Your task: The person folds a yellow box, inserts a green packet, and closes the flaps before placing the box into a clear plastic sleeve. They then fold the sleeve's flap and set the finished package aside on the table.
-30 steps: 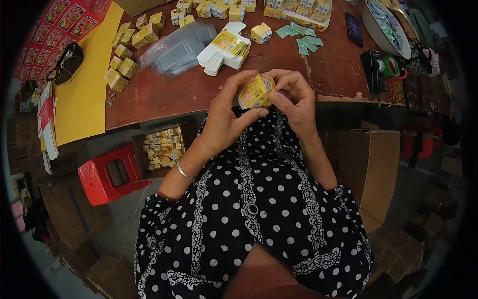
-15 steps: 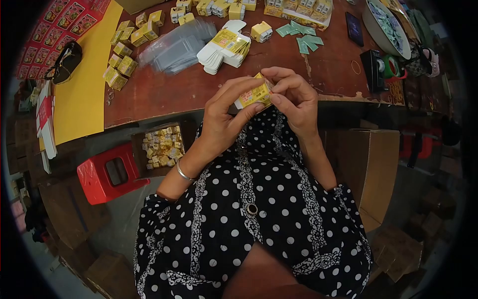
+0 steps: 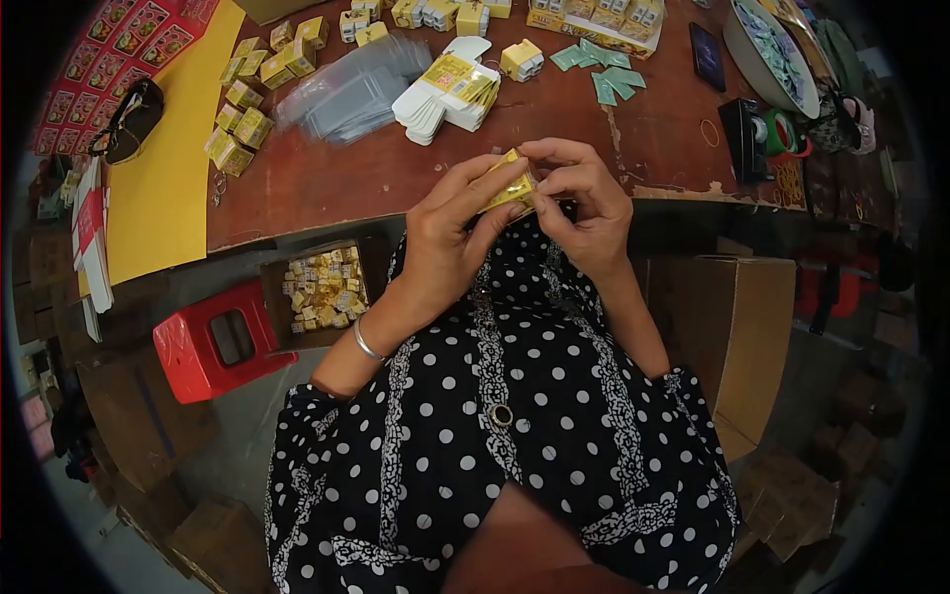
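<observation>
Just over the table's near edge, a small yellow carton (image 3: 512,188) is held between both hands. My left hand (image 3: 450,223) is closed around it, fingers along the top and thumb underneath. My right hand (image 3: 586,203) pinches the carton's right end with thumb and fingertips, partly covering that end. Beyond the hands lies a stack of flattened cartons (image 3: 453,94), white and yellow. To its left are clear plastic sheets (image 3: 346,94). One folded yellow carton (image 3: 522,60) stands right of the stack, near several green sachets (image 3: 602,69).
Several yellow cartons (image 3: 251,129) sit at the table's left. A phone (image 3: 707,56), a tape dispenser (image 3: 744,141) and a basin of sachets (image 3: 737,49) are at the right. Below are a red stool (image 3: 183,346), a box of small yellow pieces (image 3: 325,287) and a cardboard box (image 3: 757,346).
The carton has turned slightly in the hands, so its printed front shows less. The right fingers have shifted a little at its end. The things on the table stay put.
</observation>
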{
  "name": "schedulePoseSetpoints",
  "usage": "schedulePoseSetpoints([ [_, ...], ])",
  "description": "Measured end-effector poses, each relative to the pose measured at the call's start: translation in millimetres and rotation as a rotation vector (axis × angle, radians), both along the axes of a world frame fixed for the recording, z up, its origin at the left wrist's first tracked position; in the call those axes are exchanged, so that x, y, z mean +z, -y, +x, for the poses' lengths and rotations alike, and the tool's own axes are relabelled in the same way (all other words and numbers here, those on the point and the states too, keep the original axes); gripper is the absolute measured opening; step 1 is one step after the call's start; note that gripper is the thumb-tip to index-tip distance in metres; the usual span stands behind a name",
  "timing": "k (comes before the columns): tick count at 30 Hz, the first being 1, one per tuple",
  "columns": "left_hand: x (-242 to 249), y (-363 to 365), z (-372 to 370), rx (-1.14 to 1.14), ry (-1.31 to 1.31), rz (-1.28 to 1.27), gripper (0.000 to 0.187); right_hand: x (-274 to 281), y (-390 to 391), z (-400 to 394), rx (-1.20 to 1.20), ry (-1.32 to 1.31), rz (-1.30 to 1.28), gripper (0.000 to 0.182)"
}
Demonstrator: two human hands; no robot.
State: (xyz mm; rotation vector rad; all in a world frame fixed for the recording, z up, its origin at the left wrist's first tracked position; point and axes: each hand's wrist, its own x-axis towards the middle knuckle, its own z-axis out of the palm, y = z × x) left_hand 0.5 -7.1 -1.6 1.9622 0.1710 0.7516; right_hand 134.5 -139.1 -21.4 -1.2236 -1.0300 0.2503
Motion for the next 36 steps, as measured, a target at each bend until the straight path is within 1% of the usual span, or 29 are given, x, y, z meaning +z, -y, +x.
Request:
schedulePoseSetpoints([
  [1,-0.3,0.6,-0.1,-0.001,-0.001,-0.001,0.048,-1.8,0.5,1.3,-0.012,0.085,0.000,0.019],
  [2,-0.5,1.0,0.0,0.002,-0.009,0.008,0.048,-4.0,2.2,2.0,-0.013,0.085,0.000,0.019],
  [4,-0.7,1.0,0.1,0.007,-0.017,0.019,0.048,-8.1,5.3,3.9,0.117,0.066,-0.067,0.020],
  [8,-0.5,-0.1,0.2,-0.004,-0.008,0.014,0.048,-8.5,6.8,4.1,0.147,0.044,-0.082,0.021],
  [10,4.6,-2.1,0.7,-0.018,-0.012,0.028,0.049,-7.6,5.9,-0.3,0.170,-0.193,-0.015,0.027],
  [11,11.8,-3.2,1.4,-0.036,-0.058,-0.009,0.053,-5.7,5.4,2.0,0.167,-0.190,-0.014,0.027],
  [12,15.6,-3.7,1.6,-0.054,-0.106,-0.047,0.056,-2.3,4.9,5.1,0.178,-0.290,-0.001,0.033],
  [13,15.6,-4.2,1.4,-0.056,-0.104,-0.046,0.056,1.2,5.1,7.3,0.189,-0.390,0.013,0.040],
  [14,15.7,-5.3,1.6,-0.111,-0.085,-0.321,0.061,4.7,6.2,9.2,0.188,-0.387,0.015,0.040],
  [15,16.0,-6.5,2.3,-0.165,-0.063,-0.594,0.066,8.7,7.4,11.9,0.231,-0.429,-0.068,0.046],
  [16,15.1,-7.2,3.0,-0.168,-0.057,-0.589,0.066,11.4,7.6,14.2,0.274,-0.469,-0.150,0.052],
  [18,11.2,-6.6,4.5,-0.166,-0.024,-0.657,0.074,7.5,4.7,10.3,0.265,-0.428,-0.148,0.052],
  [19,9.5,-7.5,5.3,-0.185,-0.017,-0.654,0.074,7.8,4.3,8.0,0.249,-0.392,-0.151,0.053],
  [20,7.6,-10.2,4.6,-0.167,-0.079,-0.463,0.076,12.2,4.2,6.4,0.198,-0.349,-0.161,0.042],
  [21,7.0,-12.3,4.0,-0.147,-0.136,-0.270,0.078,15.7,7.9,13.3,0.177,-0.336,-0.160,0.042],
  [23,18.8,-12.2,1.2,-0.145,-0.142,-0.247,0.078,20.2,14.7,23.5,0.198,-0.208,-0.353,0.030],
  [24,23.4,-10.9,-0.9,-0.178,-0.168,-0.279,0.078,34.2,13.5,22.6,0.207,-0.141,-0.422,0.018],
  [25,25.3,-11.6,-1.6,-0.207,-0.195,-0.311,0.078,32.9,10.6,21.0,0.196,-0.140,-0.422,0.018],
  [26,25.0,-16.3,0.8,-0.266,-0.213,-0.135,0.074,30.5,6.0,20.1,0.207,-0.129,-0.353,0.016],
  [27,22.1,-17.9,2.1,-0.266,-0.208,-0.132,0.074,29.9,2.1,21.5,0.221,-0.113,-0.282,0.013],
  [29,9.9,-20.1,3.3,-0.247,-0.196,-0.390,0.060,34.0,9.2,49.1,0.026,-0.053,-0.369,0.013],
  [30,6.1,-22.5,2.6,-0.243,-0.189,-0.391,0.060,30.2,9.6,71.1,-0.180,-0.073,-0.420,0.012],
  [32,0.0,-27.7,-1.7,-0.279,-0.162,-0.807,0.045,13.3,13.9,129.3,-0.612,0.244,-0.525,0.012],
  [33,-2.2,-28.6,-4.7,-0.266,-0.217,-0.823,0.035,0.8,20.8,156.9,-0.665,0.411,-0.581,0.016],
  [34,-5.1,-29.1,-7.3,-0.255,-0.263,-0.794,0.034,-10.7,20.3,186.7,-0.703,0.584,-0.612,0.021],
  [35,-10.2,-28.8,-10.0,-0.226,-0.307,-0.764,0.033,-21.4,18.9,208.7,-0.713,0.604,-0.689,0.024],
  [36,-20.8,-27.5,-11.5,-0.232,-0.285,-0.660,0.028,-29.1,15.9,222.0,-0.716,0.625,-0.767,0.027],
])
